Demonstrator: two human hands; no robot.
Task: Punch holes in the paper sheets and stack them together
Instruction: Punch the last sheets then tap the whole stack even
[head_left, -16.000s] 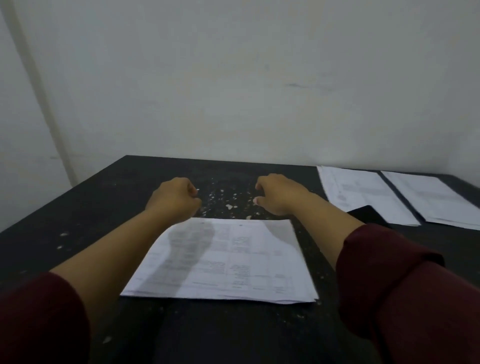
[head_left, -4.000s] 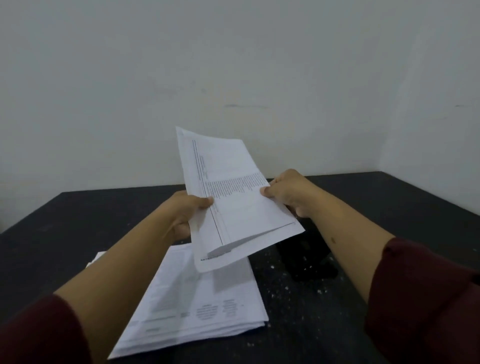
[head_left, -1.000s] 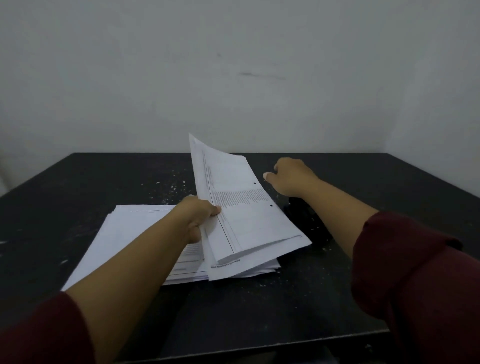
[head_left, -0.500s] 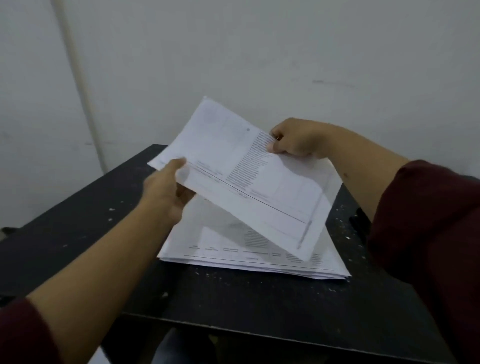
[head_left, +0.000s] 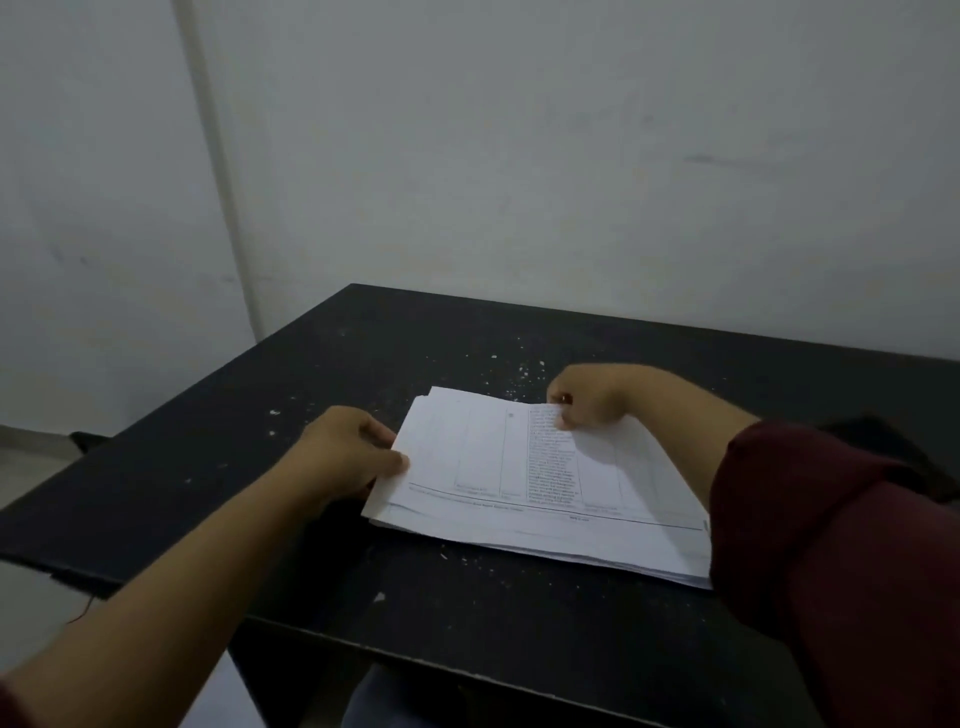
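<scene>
A stack of white printed paper sheets (head_left: 524, 493) lies on the black table (head_left: 260, 441). My left hand (head_left: 348, 457) grips the stack's left edge, thumb on top of the uppermost sheet. At the far edge my right hand (head_left: 587, 397) pinches that sheet between thumb and fingers. The sheet lies flat on the pile. A punched hole shows near its far edge. My right sleeve hides the stack's right end. The hole punch (head_left: 893, 447) shows only as a dark shape behind my right arm.
Small white paper bits (head_left: 498, 369) are scattered over the table beyond and in front of the stack. A white wall rises right behind the table. The table's left and near edges are close, with floor showing below at the left.
The sheets that both hands held in the air half a second ago have come down flat onto the stack. Both hands still hold their edges.
</scene>
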